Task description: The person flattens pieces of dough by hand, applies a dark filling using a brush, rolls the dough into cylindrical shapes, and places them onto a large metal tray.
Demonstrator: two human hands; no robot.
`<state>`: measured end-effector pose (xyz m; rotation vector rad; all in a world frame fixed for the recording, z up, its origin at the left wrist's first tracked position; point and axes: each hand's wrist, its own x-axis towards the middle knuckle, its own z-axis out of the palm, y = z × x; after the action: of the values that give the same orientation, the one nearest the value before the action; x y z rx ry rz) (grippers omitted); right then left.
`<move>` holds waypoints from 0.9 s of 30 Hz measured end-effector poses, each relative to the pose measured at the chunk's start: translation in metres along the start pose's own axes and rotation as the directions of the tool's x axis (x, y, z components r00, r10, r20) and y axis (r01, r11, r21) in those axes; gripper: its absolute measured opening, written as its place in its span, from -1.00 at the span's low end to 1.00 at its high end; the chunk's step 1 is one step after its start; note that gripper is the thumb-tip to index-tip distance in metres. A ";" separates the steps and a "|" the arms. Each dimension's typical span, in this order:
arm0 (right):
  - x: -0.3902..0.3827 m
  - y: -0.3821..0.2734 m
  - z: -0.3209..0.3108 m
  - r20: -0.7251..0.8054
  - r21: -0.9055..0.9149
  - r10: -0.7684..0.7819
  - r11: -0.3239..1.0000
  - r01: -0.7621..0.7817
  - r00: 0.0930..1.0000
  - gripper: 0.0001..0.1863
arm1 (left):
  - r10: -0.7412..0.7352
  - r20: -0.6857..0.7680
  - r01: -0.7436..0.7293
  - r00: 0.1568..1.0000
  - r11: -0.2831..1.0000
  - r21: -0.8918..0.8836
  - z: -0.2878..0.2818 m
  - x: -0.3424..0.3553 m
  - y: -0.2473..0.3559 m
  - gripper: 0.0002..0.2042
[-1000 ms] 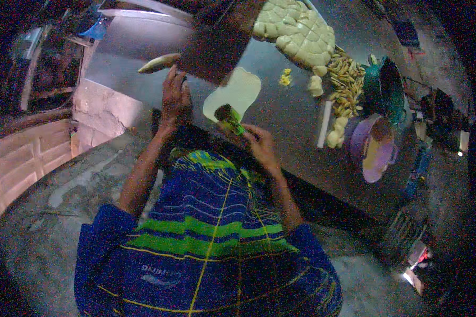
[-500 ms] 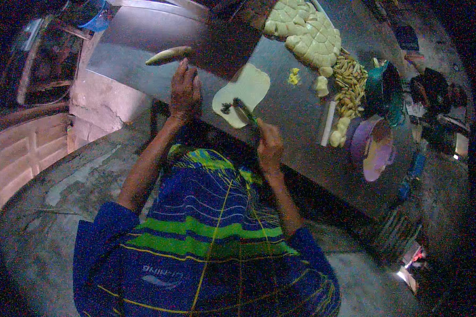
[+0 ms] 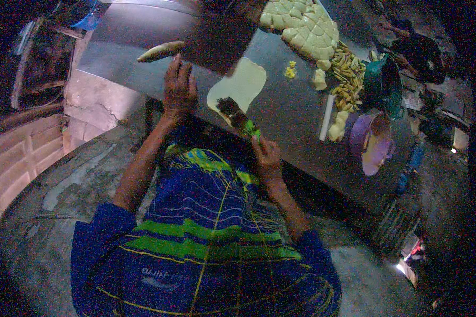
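Observation:
A flattened sheet of pale dough (image 3: pixel 247 79) lies on the metal table near its front edge. My right hand (image 3: pixel 268 158) grips a green-handled spreader (image 3: pixel 250 128). Its broad end, dark with brown paste (image 3: pixel 228 107), rests over the near end of the dough; blade and paste are hard to tell apart here. My left hand (image 3: pixel 180 90) lies on the table to the left of the dough, fingers stretched out. Just beyond its fingertips is a pale, spindle-shaped piece (image 3: pixel 161 51), which may be a small rolling pin or shaped dough.
On the right are a large scored slab of dough (image 3: pixel 312 34), a pile of small pale yellowish pieces (image 3: pixel 349 79), a white rod (image 3: pixel 327 117), a green bowl (image 3: pixel 378 79) and a purple basin (image 3: pixel 362 137). A yellow dab (image 3: pixel 290 70) sits right of the dough sheet.
The spreader has turned its broad face over the dough and its tip has moved left. The dark patch on the sheet looks larger. My left hand has stayed in place on the table.

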<state>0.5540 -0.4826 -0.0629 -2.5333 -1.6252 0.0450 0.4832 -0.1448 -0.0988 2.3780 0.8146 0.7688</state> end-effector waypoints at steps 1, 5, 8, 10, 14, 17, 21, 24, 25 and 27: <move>0.000 0.000 -0.008 0.020 -0.012 -0.002 1.000 0.002 1.000 -0.40 | 0.022 -0.004 -0.022 1.000 1.000 0.017 0.003 0.000 -0.003 -0.67; -0.010 0.015 -0.025 0.081 -0.046 -0.051 0.997 0.055 0.995 -0.35 | 0.071 -0.045 -0.070 0.996 0.997 0.014 0.011 -0.002 -0.017 -0.66; -0.011 0.023 -0.044 0.111 0.031 -0.031 0.999 0.028 0.993 -0.30 | 0.043 -0.018 -0.043 0.999 0.999 -0.025 0.004 -0.002 -0.012 -0.66; 0.010 0.007 -0.078 0.093 0.147 0.030 0.988 -0.044 0.995 -0.26 | 0.079 -0.029 -0.078 0.996 0.997 0.021 0.007 -0.006 -0.033 -0.66; 0.028 0.020 -0.080 -0.079 0.425 0.369 0.853 -0.304 0.926 -0.54 | -0.008 0.013 0.008 1.000 0.999 0.052 -0.004 -0.006 -0.025 -0.66; 0.047 0.085 -0.105 -0.373 0.329 0.534 0.840 -0.430 0.758 -0.76 | 0.018 -0.023 -0.016 1.000 0.997 0.075 -0.005 -0.010 -0.042 -0.68; 0.072 0.175 -0.218 -0.574 0.164 0.560 0.793 -0.587 0.597 -0.74 | 0.071 -0.029 -0.068 0.997 0.994 0.085 -0.014 -0.007 -0.049 -0.68; 0.091 0.233 -0.266 -0.620 0.126 0.539 0.786 -0.606 0.570 -0.73 | 0.055 -0.036 -0.053 0.998 0.997 0.057 -0.026 -0.008 -0.050 -0.68; 0.090 0.269 -0.267 -0.616 0.113 0.535 0.787 -0.607 0.579 -0.72 | 0.039 -0.031 -0.038 0.999 0.998 0.042 -0.032 -0.006 -0.047 -0.67; 0.089 0.362 -0.250 -0.525 0.082 0.528 0.812 -0.578 0.668 -0.72 | 0.083 0.000 -0.082 0.997 0.989 0.125 -0.048 -0.001 -0.042 -0.67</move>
<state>0.9416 -0.5744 0.1437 -2.6689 -0.6260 -0.6279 0.4351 -0.1032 -0.0913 2.5356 0.7914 0.7776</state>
